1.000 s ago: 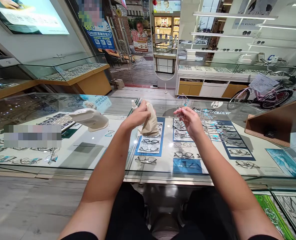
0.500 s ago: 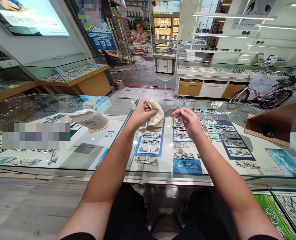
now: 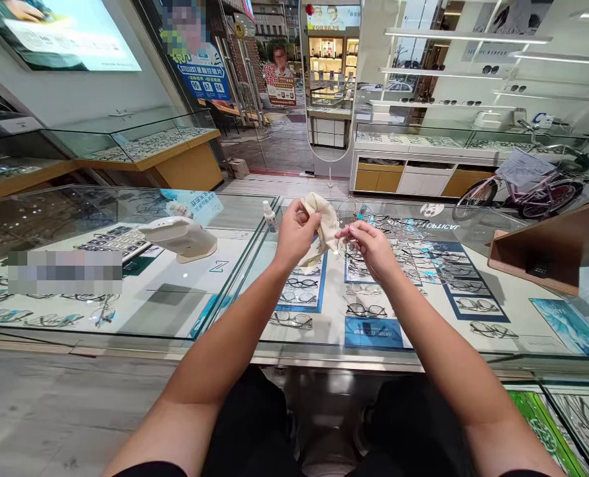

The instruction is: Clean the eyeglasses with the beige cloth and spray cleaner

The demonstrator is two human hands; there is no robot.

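Observation:
My left hand (image 3: 297, 233) pinches a cream cleaning cloth (image 3: 322, 213) that bunches up and hangs over its fingers. My right hand (image 3: 371, 246) has thumb and fingers closed on a pair of thin-rimmed eyeglasses (image 3: 341, 249); the clear lenses blend into the frames behind, so their full outline is hard to make out. The cloth's right edge is right beside the glasses, and I cannot tell whether they touch. Both hands are above the glass counter (image 3: 254, 318). A small spray bottle (image 3: 270, 217) stands just left of my left hand.
Rows of eyeglasses (image 3: 366, 309) lie inside the counter. A white scanner-like device (image 3: 182, 237) and a keyboard (image 3: 115, 240) are at left. A brown wooden stand (image 3: 537, 258) is at right. Beyond are an oval mirror (image 3: 330, 132) and a pink bicycle (image 3: 527, 185).
My left hand has moved right with the cloth, bringing it up beside the eyeglasses. The spray bottle shows more fully now. My right hand has barely shifted.

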